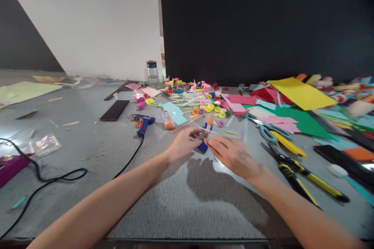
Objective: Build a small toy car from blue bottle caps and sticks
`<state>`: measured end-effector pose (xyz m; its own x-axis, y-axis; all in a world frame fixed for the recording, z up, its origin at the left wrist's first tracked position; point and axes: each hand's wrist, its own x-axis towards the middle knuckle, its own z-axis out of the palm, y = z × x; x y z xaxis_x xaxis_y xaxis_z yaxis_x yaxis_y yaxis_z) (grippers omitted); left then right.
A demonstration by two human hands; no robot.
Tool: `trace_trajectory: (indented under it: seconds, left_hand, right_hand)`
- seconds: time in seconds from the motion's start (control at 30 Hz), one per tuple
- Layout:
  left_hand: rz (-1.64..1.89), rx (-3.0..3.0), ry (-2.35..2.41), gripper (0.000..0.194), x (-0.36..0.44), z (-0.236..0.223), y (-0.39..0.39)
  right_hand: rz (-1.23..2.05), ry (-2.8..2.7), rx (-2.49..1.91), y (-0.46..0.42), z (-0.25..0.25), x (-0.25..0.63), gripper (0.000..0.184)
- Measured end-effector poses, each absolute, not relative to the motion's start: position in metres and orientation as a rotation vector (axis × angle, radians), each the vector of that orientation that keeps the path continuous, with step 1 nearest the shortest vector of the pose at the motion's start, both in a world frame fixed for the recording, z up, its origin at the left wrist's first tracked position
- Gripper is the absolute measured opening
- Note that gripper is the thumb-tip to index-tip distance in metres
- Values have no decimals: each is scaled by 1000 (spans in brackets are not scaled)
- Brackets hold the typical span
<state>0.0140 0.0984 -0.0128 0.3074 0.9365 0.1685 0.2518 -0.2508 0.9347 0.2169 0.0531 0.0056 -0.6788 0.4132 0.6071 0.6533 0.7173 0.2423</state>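
A small craft-stick model with blue bottle caps (203, 146) is between my hands, just above or on the table. Its rounded wooden end (210, 121) points away from me, and a thin white stick (208, 130) crosses it. My left hand (184, 144) has its fingers curled on the left side, with the thumb against the near blue cap. My right hand (233, 155) has its fingers pressed together at the near end of the wooden stick, partly hiding it. Beyond the model lie several coloured rings and caps (221, 115).
A blue glue gun (143, 124) and black phone (114, 110) lie to the left. Pliers (295, 167), scissors (270, 130) and a yellow cutter (289, 144) lie right. Coloured paper (302, 93) is piled behind them. A bottle (152, 73) stands at the back.
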Motion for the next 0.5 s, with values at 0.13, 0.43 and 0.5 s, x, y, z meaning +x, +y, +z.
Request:
trace_trajectory:
  seconds: [0.13, 0.43, 0.5]
  left_hand:
    - [1019, 1631, 1002, 23, 22, -19, 99]
    - [1103, 1536, 1018, 17, 23, 3, 58]
    - [1049, 1434, 925, 17, 28, 7, 52]
  right_hand:
    - [-751, -2397, -778, 52, 0, 228, 12]
    - [-808, -2367, -667, 43, 10, 233, 16]
    - [-807, -2365, -634, 41, 13, 231, 15]
